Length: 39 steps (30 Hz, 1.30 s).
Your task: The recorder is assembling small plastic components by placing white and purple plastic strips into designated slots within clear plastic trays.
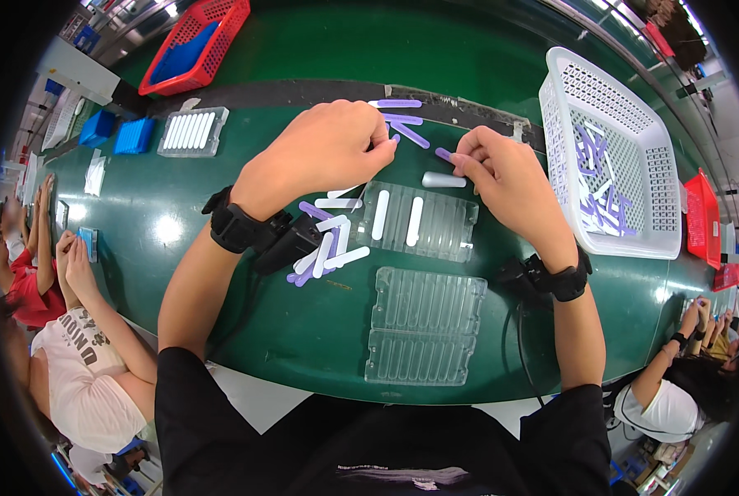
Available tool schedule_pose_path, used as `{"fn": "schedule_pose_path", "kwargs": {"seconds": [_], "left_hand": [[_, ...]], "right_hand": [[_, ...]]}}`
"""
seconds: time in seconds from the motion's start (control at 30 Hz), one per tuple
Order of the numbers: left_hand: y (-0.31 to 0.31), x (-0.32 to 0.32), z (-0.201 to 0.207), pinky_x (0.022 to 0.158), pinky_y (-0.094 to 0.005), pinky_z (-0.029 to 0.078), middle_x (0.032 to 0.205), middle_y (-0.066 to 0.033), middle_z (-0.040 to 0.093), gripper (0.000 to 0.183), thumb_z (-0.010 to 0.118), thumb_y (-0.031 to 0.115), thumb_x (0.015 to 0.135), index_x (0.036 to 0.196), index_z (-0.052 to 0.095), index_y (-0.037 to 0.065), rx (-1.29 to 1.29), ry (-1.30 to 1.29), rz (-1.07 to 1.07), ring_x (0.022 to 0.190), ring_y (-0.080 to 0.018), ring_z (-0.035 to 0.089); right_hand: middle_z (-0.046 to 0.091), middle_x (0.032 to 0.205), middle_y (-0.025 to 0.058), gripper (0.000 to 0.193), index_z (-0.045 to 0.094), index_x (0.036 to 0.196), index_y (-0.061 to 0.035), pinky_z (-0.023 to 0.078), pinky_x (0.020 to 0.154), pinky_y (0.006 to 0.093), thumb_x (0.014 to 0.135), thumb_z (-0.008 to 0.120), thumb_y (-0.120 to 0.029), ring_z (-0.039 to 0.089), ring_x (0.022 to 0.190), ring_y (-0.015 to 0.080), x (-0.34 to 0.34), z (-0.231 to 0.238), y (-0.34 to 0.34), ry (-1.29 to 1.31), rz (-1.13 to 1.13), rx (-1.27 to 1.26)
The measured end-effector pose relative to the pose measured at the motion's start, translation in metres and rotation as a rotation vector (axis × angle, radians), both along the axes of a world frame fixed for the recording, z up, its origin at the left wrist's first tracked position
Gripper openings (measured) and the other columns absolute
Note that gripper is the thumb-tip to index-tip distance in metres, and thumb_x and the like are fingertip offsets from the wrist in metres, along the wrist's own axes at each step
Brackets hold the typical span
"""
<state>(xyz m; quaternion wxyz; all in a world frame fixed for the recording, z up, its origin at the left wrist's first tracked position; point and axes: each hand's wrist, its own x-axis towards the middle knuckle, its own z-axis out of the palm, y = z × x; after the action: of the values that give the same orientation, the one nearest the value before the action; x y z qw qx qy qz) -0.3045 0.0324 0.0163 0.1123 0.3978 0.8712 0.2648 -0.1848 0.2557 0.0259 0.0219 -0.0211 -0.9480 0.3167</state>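
My left hand (pixel 332 149) is closed in a pinch, with the small end of a purple strip (pixel 397 138) showing at its fingertips. In my right hand (pixel 502 178), thumb and fingers pinch another flat, round-ended purple strip (pixel 444 155). A pale, shiny tapered piece (pixel 444 179) lies just under that hand. Beyond my left fingers, several purple strips (pixel 411 134) are spread out. A clear grooved tray (pixel 440 219) between my forearms carries two white strips (pixel 415 221). Left of it is a loose pile of white and purple strips (pixel 330 245).
Nearer me lies a clear grooved tray (pixel 425 326). A white basket (pixel 671 207) of strips stands right; a red basket (pixel 156 86) stands far left. Left are a tray filled with white strips (pixel 191 132) and blue holders (pixel 133 136). Co-workers (pixel 96 372) sit at both sides.
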Motion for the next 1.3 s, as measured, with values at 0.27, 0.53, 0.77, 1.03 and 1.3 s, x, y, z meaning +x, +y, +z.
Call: {"fn": "schedule_pose_path", "kwargs": {"seconds": [0.27,0.53,0.77,1.03,1.3], "left_hand": [[-0.005,0.021,0.023,0.055,-0.0415,0.042,0.053,-0.0154,0.048,0.04,0.065,0.025,0.09,0.062,0.056,-0.001,-0.112,0.044,-0.032,0.051,-0.0325,0.05],[-0.005,0.044,0.009,0.057,-0.0453,0.045,0.056,-0.0166,0.053,0.042,0.062,0.025,0.095,0.062,0.06,0.0,-0.083,0.141,-0.209,0.054,-0.0355,0.056],[-0.014,0.034,0.027,0.059,-0.0436,0.045,0.061,-0.014,0.06,0.032,0.068,0.027,0.098,0.074,0.069,0.006,0.081,0.088,-0.227,0.059,-0.0309,0.061],[-0.025,0.039,0.027,0.06,-0.0412,0.048,0.062,-0.0107,0.062,0.018,0.073,0.025,0.096,0.107,0.079,0.013,-0.036,0.26,-0.446,0.059,-0.0291,0.063],[-0.027,0.062,0.039,0.058,-0.0417,0.049,0.063,-0.0099,0.062,0.033,0.072,0.025,0.096,0.122,0.072,0.006,-0.259,0.28,-0.475,0.059,-0.0292,0.064]], "right_hand": [[0.073,0.09,0.0049,0.02,0.062,0.102,-0.0011,0.046,0.071,0.0262,0.108,0.061,-0.02,0.064,0.082,0.0093,0.014,0.001,-0.001,-0.13,-0.069,-0.653],[0.063,0.088,-0.0046,0.014,0.067,0.107,-0.0025,0.042,0.069,0.0196,0.105,0.067,-0.017,0.053,0.077,0.0003,0.021,0.002,-0.001,-0.144,-0.017,-0.911],[0.063,0.08,-0.0049,0.014,0.072,0.108,-0.0016,0.038,0.057,0.0216,0.096,0.074,-0.01,0.048,0.064,-0.0004,0.026,-0.002,0.0,-0.161,0.071,-0.645],[0.065,0.075,0.0035,0.012,0.077,0.096,-0.0055,0.041,0.053,0.031,0.086,0.079,-0.011,0.051,0.055,0.0144,0.026,0.004,-0.026,-0.019,0.121,-0.167],[0.061,0.098,0.0005,0.034,0.078,0.108,-0.0133,0.055,0.07,0.0352,0.078,0.086,-0.027,0.062,0.083,0.0191,0.062,0.015,-0.023,0.218,0.43,0.35]]}}
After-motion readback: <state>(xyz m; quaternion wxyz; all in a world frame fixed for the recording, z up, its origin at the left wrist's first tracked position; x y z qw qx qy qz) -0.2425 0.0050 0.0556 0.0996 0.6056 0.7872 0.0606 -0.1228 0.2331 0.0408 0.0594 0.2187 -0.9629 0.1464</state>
